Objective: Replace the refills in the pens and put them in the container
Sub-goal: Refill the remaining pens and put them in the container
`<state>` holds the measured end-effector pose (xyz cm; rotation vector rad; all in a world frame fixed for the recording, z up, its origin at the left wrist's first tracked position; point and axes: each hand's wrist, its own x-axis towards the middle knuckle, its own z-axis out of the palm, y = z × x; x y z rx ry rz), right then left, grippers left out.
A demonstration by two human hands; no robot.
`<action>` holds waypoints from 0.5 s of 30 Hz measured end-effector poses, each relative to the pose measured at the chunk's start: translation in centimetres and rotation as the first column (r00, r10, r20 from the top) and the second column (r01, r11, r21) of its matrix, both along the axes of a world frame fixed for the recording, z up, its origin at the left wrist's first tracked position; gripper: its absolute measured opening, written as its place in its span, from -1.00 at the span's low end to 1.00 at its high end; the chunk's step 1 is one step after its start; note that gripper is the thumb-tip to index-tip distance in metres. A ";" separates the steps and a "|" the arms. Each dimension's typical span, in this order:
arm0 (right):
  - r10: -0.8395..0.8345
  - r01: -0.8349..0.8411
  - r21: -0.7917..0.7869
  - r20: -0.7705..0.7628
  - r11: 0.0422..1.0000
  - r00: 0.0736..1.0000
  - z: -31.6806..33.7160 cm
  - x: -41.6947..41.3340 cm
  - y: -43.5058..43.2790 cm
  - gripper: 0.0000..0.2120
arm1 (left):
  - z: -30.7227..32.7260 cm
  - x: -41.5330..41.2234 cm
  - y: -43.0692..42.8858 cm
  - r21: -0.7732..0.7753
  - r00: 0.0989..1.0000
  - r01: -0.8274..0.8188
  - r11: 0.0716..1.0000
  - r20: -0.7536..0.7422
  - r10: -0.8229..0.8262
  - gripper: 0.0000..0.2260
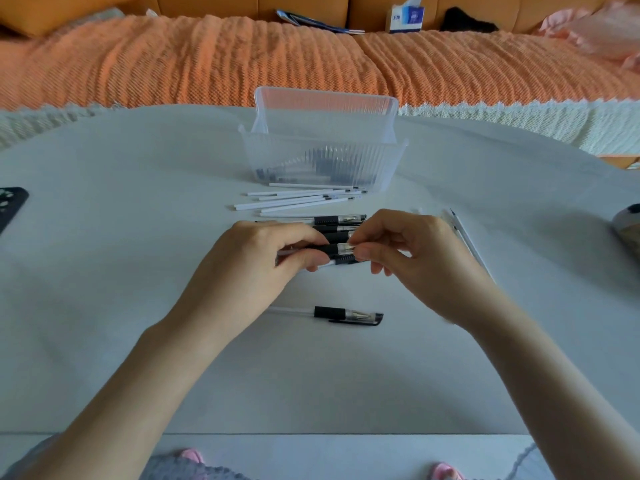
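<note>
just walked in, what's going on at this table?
A person is working on a black-grip pen: the left hand grips its barrel and the right hand pinches its tip end, above a row of similar pens on the table. White refills lie loose before the clear container, which seems to hold a few pens. One capped pen lies alone, nearer the person.

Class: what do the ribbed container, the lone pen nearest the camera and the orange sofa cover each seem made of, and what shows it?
Ribbed container: clear plastic, probably; see-through walls with moulded ribs. Lone pen: transparent plastic barrel, matte black grip, perhaps rubber, metallic-looking tip. Orange sofa cover: textile, apparently knitted or woven, rippled surface.
</note>
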<state>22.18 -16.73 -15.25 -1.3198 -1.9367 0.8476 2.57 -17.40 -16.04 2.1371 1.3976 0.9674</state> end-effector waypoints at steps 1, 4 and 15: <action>0.001 -0.001 -0.008 0.014 1.000 1.000 0.0 0.0 0.1 -0.90 | -0.1 0.0 0.1 -0.010 1.000 -0.006 1.000 -0.020 0.006 -0.79; -0.021 0.021 -0.001 0.032 1.000 0.999 0.2 0.3 0.4 -0.91 | -0.1 0.0 0.4 -0.012 0.998 -0.028 1.000 -0.049 0.027 -0.89; -0.083 -0.032 0.250 0.439 0.968 0.895 -1.1 1.0 0.9 -0.88 | 1.1 -1.4 1.7 0.058 0.992 -0.087 0.995 -0.087 0.091 -0.86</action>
